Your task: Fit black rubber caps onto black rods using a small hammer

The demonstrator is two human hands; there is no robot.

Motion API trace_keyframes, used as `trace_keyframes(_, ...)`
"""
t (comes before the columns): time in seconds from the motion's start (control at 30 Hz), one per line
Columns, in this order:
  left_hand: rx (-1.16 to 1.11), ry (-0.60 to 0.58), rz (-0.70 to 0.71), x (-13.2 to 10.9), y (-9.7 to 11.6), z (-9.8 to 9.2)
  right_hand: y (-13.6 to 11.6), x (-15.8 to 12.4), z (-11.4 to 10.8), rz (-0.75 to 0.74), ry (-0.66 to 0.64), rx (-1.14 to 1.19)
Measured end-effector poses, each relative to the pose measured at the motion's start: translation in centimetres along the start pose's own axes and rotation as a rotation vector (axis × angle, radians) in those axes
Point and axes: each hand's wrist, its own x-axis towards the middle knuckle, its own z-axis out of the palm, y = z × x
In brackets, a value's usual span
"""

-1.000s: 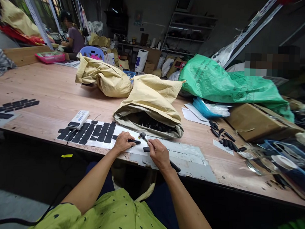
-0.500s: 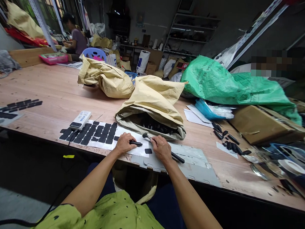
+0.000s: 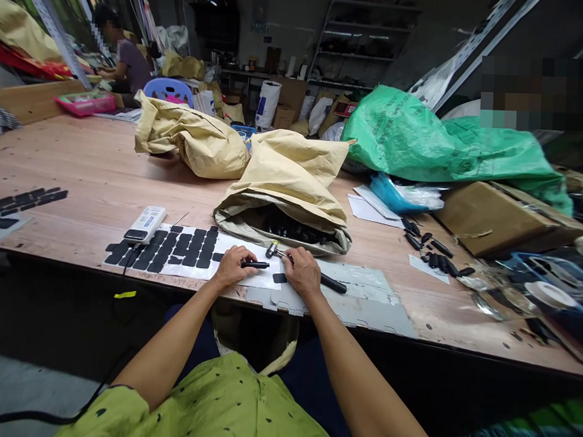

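My left hand (image 3: pixel 233 267) is closed on a black, tube-like piece (image 3: pixel 257 265) that points right, low over a white sheet. My right hand (image 3: pixel 301 270) grips a small hammer (image 3: pixel 271 249) near its head, and the hammer's black handle (image 3: pixel 334 284) sticks out to the right behind the hand. A yellowish face shows on the hammer's head, just above the tip of the black piece. Between the hands a single black rounded patch (image 3: pixel 280 278) lies on the white sheet (image 3: pixel 265 280). Several rows of similar black patches (image 3: pixel 183 248) cover the sheet's left part.
Beyond my hands lies an open tan sack (image 3: pixel 293 180) with shiny black pieces inside. A white box-shaped device (image 3: pixel 146 225) stands at the left. Loose black pieces (image 3: pixel 440 262) and a cardboard box (image 3: pixel 492 213) are on the right. Another person (image 3: pixel 127 63) sits far left.
The hammer head has turned, so its yellowish face now shows. Both hands keep their hold close together. The whole view has shifted slightly.
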Motion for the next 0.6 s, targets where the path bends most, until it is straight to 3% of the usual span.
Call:
trace_keyframes(0.1, -0.207, -0.091, 0.06, -2.4, 1.9, -0.3, -0.1, 0.0, -0.1, 0.003, -0.002, -0.001)
trace_keyframes(0.17, -0.33, -0.256, 0.086, -4.7, 3.0, 0.2, -0.2, 0.0, -0.2, 0.004, -0.001, -0.007)
trace_keyframes(0.27, -0.341, -0.51, 0.068, -8.2, 3.4, 2.3, -0.4, 0.1, -0.3, 0.006, -0.005, -0.011)
trace_keyframes(0.37, -0.195, -0.625, -0.051, -10.5, 1.6, 5.5, -0.4, 0.1, -0.3, 0.014, -0.009, -0.008)
trace_keyframes(0.5, 0.02, -0.681, -0.15, -11.5, -0.8, 7.9, -0.4, 0.0, -0.3, 0.012, -0.005, -0.012)
trace_keyframes(0.6, 0.058, -0.771, -0.09, -10.4, 0.0, 6.8, -0.4, 0.0, -0.2, 0.003, 0.005, -0.02)
